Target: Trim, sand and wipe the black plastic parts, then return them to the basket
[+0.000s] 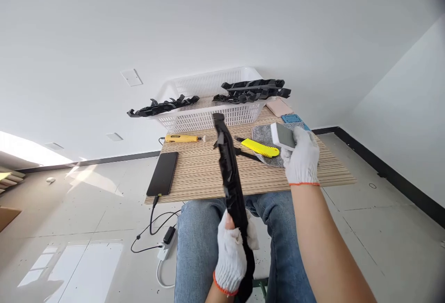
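My left hand, in a white knitted glove with an orange cuff, is wrapped round the lower part of a long black plastic part. That part stands up lengthwise in front of me, over the near table edge, with clips and ribs along one side. My right hand, gloved the same way, grips a grey-and-white sanding block above a grey cloth. Just left of the block lies a yellow utility knife, partly on the cloth. A thin black tool passes behind the black part.
A white plastic basket at the table's back holds several similar black parts. On the striped table lie a yellow corded tool, a phone with a cable, a pink pad and a blue pad. A power strip is below left.
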